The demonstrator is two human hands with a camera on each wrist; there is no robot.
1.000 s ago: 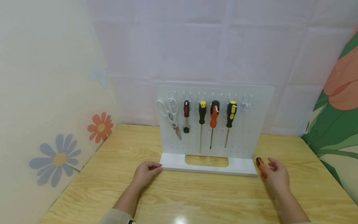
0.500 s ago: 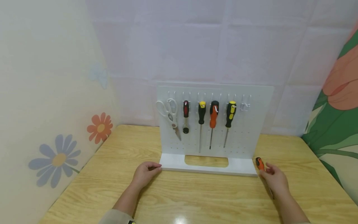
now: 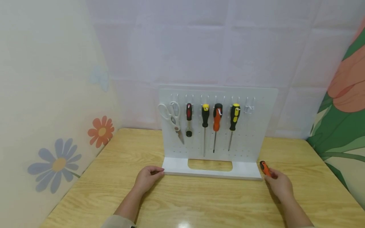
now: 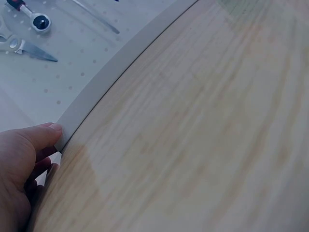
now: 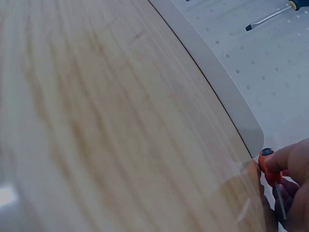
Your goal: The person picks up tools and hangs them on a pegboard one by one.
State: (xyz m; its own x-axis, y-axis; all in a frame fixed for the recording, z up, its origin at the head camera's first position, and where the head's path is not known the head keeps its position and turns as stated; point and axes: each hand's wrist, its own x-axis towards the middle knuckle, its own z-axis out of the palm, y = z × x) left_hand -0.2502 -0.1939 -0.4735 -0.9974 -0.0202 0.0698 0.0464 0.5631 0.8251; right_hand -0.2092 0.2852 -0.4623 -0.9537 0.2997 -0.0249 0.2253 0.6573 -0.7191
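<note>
My left hand (image 3: 148, 177) pinches the left front corner of the white pegboard stand (image 3: 211, 173), its thumb along the base's edge in the left wrist view. Beside the stand's right end, my right hand (image 3: 280, 185) grips an orange and black screwdriver (image 3: 265, 168) between thumb and fingers. In the right wrist view the screwdriver's handle (image 5: 272, 176) points toward the base corner and its shank runs back under the hand. The head view hides that shank behind the hand.
On the board's hooks hang white scissors (image 3: 173, 118), a ratchet wrench (image 3: 189, 118), a black-yellow screwdriver (image 3: 205, 117), an orange-black screwdriver (image 3: 217, 120) and another black-yellow screwdriver (image 3: 235, 117). A bare hook pair (image 3: 249, 107) is at the right. The wooden table (image 3: 199, 202) lies in front.
My right hand has shifted slightly left and closed round the orange and black screwdriver's handle, and its shank is now hidden in the head view. The left hand stays at the stand's corner.
</note>
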